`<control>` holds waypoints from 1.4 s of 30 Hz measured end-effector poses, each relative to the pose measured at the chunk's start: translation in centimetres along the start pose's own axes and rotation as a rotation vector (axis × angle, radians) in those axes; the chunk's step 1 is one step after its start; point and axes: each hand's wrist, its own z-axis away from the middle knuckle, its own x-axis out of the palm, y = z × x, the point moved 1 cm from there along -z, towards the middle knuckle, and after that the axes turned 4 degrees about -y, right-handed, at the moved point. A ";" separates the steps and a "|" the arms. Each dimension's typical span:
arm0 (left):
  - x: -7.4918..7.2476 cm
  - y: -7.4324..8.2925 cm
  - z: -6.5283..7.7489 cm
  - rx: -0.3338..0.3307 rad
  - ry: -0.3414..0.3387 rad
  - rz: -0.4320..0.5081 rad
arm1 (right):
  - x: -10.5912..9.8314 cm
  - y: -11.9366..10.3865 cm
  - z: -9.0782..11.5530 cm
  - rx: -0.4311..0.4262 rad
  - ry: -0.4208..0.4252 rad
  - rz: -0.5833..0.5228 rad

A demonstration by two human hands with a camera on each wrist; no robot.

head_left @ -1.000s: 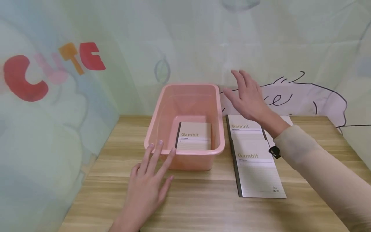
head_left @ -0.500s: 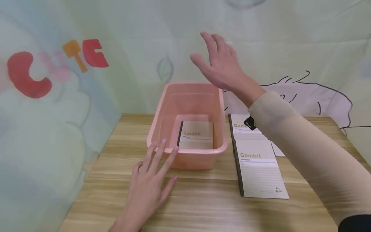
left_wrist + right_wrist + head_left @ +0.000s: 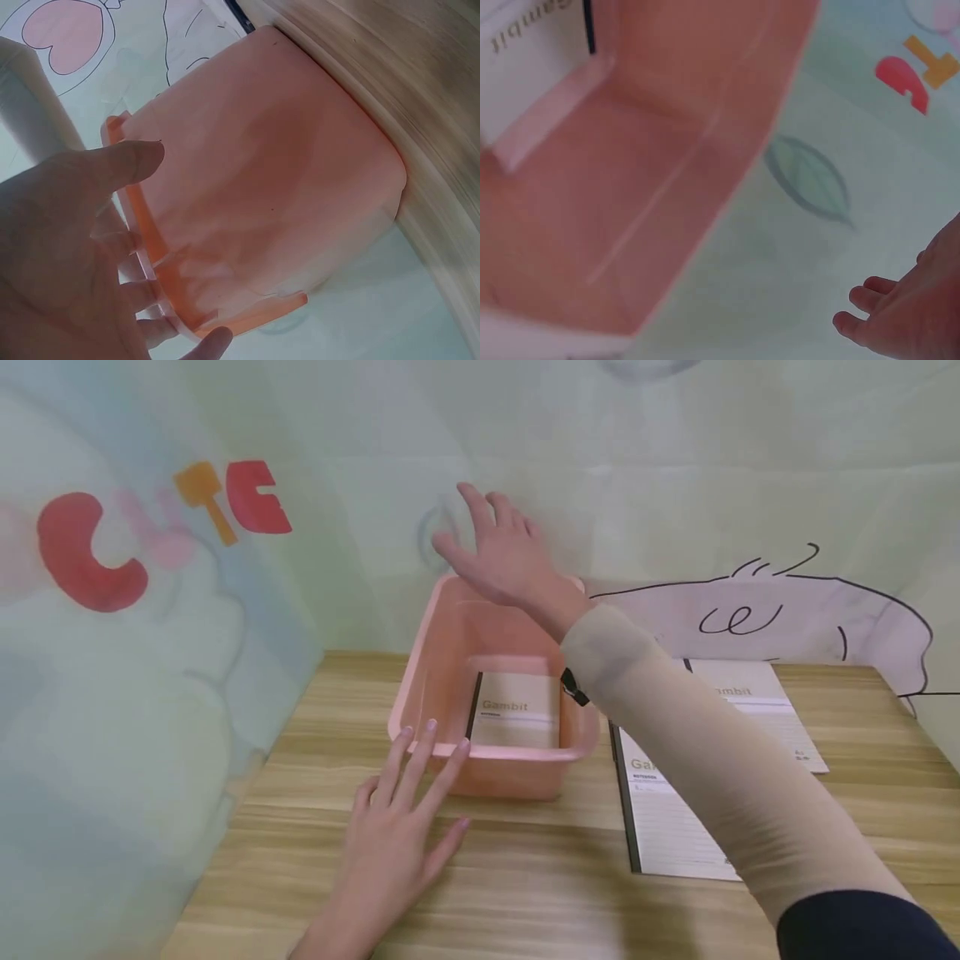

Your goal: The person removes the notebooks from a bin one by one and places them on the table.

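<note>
A pink plastic bin (image 3: 498, 781) stands on the table with a Gambit notebook (image 3: 517, 702) lying flat inside. My left hand (image 3: 393, 839) rests its spread fingertips on the bin's near rim; in the left wrist view that hand (image 3: 67, 232) lies along the rim of the bin (image 3: 270, 165). Over the far rim hovers my right hand (image 3: 502, 556), fingers extended and holding nothing. The right wrist view has this hand (image 3: 911, 300) off to one side of the bin (image 3: 712, 142). Right of the bin lie more notebooks, a near one (image 3: 667, 827) and a far one (image 3: 757, 693), partly hidden by my right arm.
The wooden table (image 3: 510, 893) meets a printed cloth backdrop (image 3: 360, 527) behind and on the left. My right sleeve (image 3: 697, 752) crosses above the notebooks. A small black object (image 3: 574, 687) hangs below the right wrist.
My right hand has swept left from above the loose notebooks to over the bin's far rim, rising and then dropping somewhat. My left hand stays at the near rim.
</note>
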 end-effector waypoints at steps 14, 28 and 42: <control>-0.3 0.7 0.1 -0.002 -0.008 -0.021 | 8.2 1.2 -0.6 0.020 -0.115 0.030; -0.1 1.8 0.0 0.004 -0.031 -0.018 | 10.8 4.2 -0.3 0.055 -0.235 0.130; 0.3 2.2 0.2 0.022 0.011 -0.011 | 12.1 5.1 0.5 0.079 -0.428 0.191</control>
